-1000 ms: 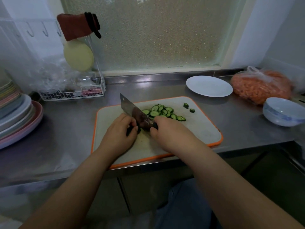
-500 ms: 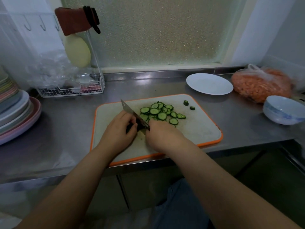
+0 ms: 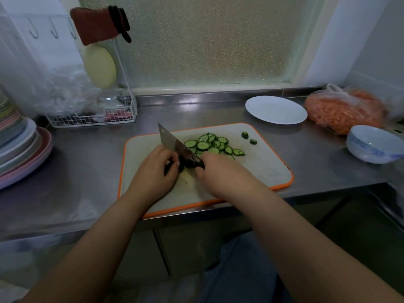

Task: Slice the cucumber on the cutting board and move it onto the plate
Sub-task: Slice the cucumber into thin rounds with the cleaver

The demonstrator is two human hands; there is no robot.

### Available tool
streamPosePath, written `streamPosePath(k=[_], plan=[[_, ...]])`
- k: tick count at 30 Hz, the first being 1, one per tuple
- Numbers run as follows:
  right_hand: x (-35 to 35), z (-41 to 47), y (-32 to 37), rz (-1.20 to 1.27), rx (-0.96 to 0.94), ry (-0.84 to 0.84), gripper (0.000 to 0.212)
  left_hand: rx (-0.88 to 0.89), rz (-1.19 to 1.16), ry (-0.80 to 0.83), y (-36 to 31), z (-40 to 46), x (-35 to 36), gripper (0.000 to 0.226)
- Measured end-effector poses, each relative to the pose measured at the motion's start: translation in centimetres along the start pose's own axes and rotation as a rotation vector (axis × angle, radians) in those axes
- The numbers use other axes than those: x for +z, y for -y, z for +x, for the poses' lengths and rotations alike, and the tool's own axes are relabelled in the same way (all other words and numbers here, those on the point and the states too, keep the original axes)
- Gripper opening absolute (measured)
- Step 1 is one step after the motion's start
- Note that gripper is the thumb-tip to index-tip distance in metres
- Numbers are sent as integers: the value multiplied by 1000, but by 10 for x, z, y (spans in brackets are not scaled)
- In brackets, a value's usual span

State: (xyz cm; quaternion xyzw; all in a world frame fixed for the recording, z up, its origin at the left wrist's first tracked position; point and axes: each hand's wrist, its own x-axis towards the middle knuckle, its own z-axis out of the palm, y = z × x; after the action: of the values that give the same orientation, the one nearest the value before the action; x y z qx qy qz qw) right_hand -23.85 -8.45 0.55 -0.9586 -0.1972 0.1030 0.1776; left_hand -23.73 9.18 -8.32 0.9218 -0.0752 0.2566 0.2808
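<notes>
An orange-rimmed cutting board (image 3: 262, 169) lies on the steel counter. A pile of several green cucumber slices (image 3: 213, 145) sits at its far middle, with two small end pieces (image 3: 249, 137) to the right. My left hand (image 3: 153, 173) presses down the short dark remaining cucumber piece (image 3: 172, 167), mostly hidden under the fingers. My right hand (image 3: 220, 173) grips the handle of a cleaver (image 3: 175, 145), whose blade is raised and tilted just right of the left fingers. A white empty plate (image 3: 276, 109) rests beyond the board at the right.
A stack of plates (image 3: 19, 149) stands at the left edge. A wire rack (image 3: 91, 119) with plastic bags sits at the back left. A bag of orange food (image 3: 343, 110) and a white-blue bowl (image 3: 373, 144) occupy the right side.
The cleaver came down through the cucumber half a second ago and has now lifted again. The slice pile has grown slightly; both hands stay in place.
</notes>
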Motion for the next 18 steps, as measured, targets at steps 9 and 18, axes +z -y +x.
streamPosePath(k=[9, 18], plan=[[-6, 1, 7, -24, -3, 9, 22, 4, -2, 0, 1, 1, 0, 11], [8, 18, 3, 13, 34, 93, 29, 11, 36, -31, 0, -1, 1, 4]])
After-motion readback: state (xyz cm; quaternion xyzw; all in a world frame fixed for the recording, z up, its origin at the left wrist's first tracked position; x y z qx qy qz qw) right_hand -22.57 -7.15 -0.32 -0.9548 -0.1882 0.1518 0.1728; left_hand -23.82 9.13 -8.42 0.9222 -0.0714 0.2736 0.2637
